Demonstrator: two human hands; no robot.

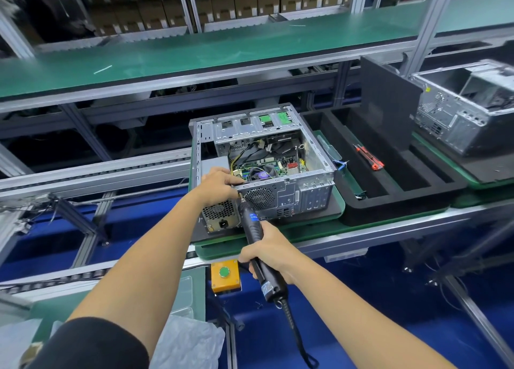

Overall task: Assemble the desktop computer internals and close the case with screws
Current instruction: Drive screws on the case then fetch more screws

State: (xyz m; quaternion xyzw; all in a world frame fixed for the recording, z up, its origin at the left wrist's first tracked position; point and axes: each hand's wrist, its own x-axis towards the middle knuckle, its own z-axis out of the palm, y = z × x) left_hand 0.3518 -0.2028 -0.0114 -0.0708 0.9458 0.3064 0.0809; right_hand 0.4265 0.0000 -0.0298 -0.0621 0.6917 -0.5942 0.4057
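An open desktop computer case (308,190) lies on its side on a green pallet (338,214), its rear panel facing me and the motherboard (267,165) visible inside. My left hand (219,183) grips the top rear edge of the case near the rear fan grille (260,197). My right hand (267,250) holds a black electric screwdriver (251,225) by its body. The bit tip touches the rear panel just left of the grille, right under my left fingers. The power supply (219,214) sits at the lower left of the rear panel.
A black foam tray (389,199) holding a red-handled tool (368,157) stands right of the case, with a dark side panel (389,96) leaning behind it. Another open case (461,112) is at the far right. A yellow box with a green button (225,274) hangs below the conveyor rail.
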